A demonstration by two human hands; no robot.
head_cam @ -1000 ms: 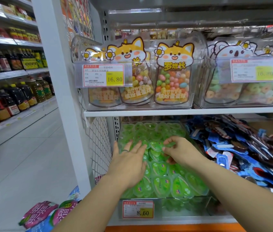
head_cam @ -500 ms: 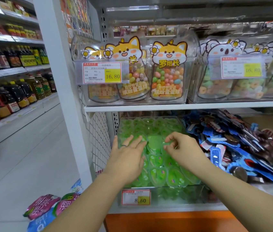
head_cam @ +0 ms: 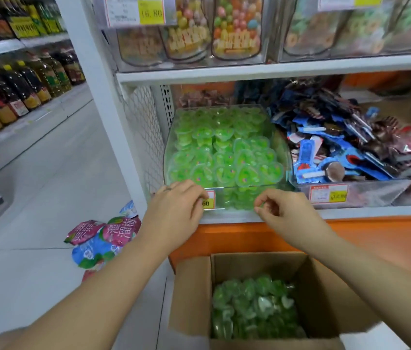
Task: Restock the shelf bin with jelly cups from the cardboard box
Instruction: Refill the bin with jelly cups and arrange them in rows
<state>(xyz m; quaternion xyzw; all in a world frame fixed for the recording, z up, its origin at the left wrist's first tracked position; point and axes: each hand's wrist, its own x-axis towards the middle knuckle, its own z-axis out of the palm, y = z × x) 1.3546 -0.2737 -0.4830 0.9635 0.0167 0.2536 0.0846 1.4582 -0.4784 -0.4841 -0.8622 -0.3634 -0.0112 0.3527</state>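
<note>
**Hand state.** The left hand [head_cam: 174,210] hangs with its fingers loosely curled and holds nothing; a ring [head_cam: 167,189] sits on one finger. The right hand [head_cam: 287,213] is curled, thumb tip close to the forefinger. Whether something small is pinched there cannot be told, as the view is blurred.

**Immediately ahead.** Both hands hang just in front of the clear front wall of the shelf bin [head_cam: 171,147]. The left-hand fingertips overlap the price label [head_cam: 210,199] on that wall. Between the two hands, the lower front of the bin shows green through the plastic.

**Beyond the hands.** The bin is heaped to its rim with green heart-shaped jelly cups [head_cam: 224,157].

**Below the hands.** The cardboard box [head_cam: 191,294] stands open on the floor, directly beneath the right forearm. Its bottom is covered with loose green cups [head_cam: 252,306].

**Right of the right hand.** A neighbouring bin holds blue-wrapped snacks [head_cam: 338,147].

**Left of the left hand.** Pink and blue snack bags [head_cam: 103,238] lie on the floor; farther off, oil bottles [head_cam: 22,92] line an aisle shelf.
</note>
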